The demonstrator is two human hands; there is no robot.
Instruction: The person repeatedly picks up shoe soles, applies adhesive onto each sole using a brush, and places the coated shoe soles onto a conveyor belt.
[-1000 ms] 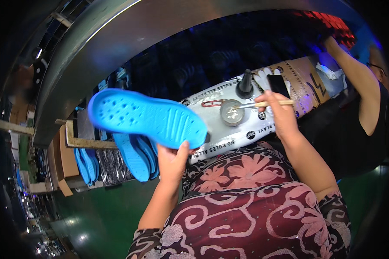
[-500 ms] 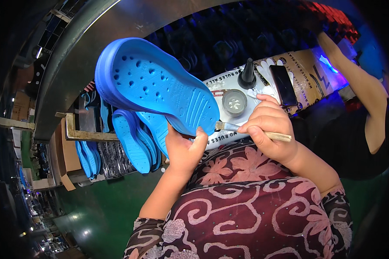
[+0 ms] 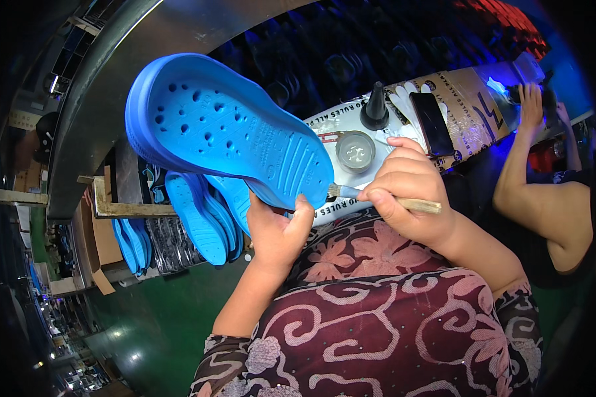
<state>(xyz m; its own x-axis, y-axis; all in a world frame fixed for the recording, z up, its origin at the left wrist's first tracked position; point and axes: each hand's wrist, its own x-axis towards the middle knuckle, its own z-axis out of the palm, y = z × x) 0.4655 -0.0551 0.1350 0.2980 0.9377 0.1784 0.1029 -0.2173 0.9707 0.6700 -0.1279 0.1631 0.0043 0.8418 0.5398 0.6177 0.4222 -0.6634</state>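
A blue foam shoe sole (image 3: 245,149), with small holes and ridges on its upper face, is gripped at its narrow end by my left hand (image 3: 278,228). My left thumb presses on its near edge and the fingers are hidden beneath. A flat brush (image 3: 410,204) with a pale wooden handle is pinched in my right hand (image 3: 410,188). Its bristles touch the edge of the sole's narrow end. Just beyond my right hand, a small round tub (image 3: 355,152) with cloudy grey contents stands on a white wrapped surface (image 3: 341,208).
Several more blue soles (image 3: 195,215) lie at the left beside a wooden bar (image 3: 136,208). Past the tub are a black cone-shaped nozzle (image 3: 375,109), a white glove (image 3: 404,102) and a dark phone (image 3: 430,124). A co-worker's arm (image 3: 523,159) reaches in at the right.
The sole and my left hand have shifted slightly left. The brush stays against the sole's edge. The co-worker's arm has moved, and its hand now shows near the blue light.
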